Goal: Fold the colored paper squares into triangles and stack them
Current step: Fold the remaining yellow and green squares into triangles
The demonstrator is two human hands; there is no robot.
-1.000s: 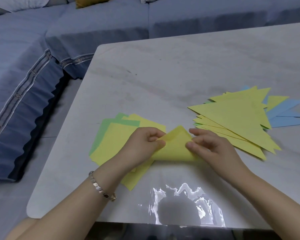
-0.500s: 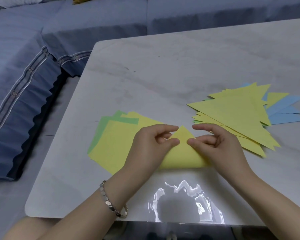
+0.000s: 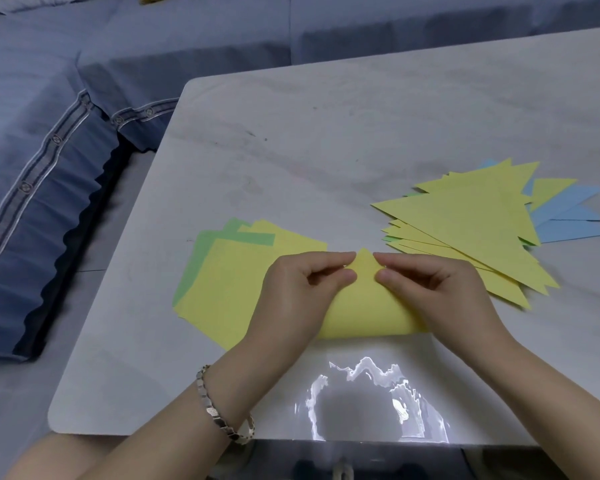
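A yellow paper sheet (image 3: 364, 306) lies bent over on itself in front of me, its two corners meeting at a point on top and its rounded fold toward me. My left hand (image 3: 298, 292) pinches the left side of that point between thumb and forefinger. My right hand (image 3: 430, 289) pinches the right side the same way. To the left lies a pile of flat yellow and green squares (image 3: 229, 271), partly under my left hand. At the right sits a loose stack of folded yellow and blue triangles (image 3: 471, 223).
The papers lie on a pale grey table (image 3: 326, 150) with rounded corners; its near edge shows a bright glare patch (image 3: 371, 400). A blue sofa (image 3: 66, 133) runs along the left and far sides. A metal bracelet (image 3: 222, 414) is on my left wrist.
The upper half of the yellow sheet has come down over the lower half. Both hands have shifted to its top point and now pinch the matched corners.
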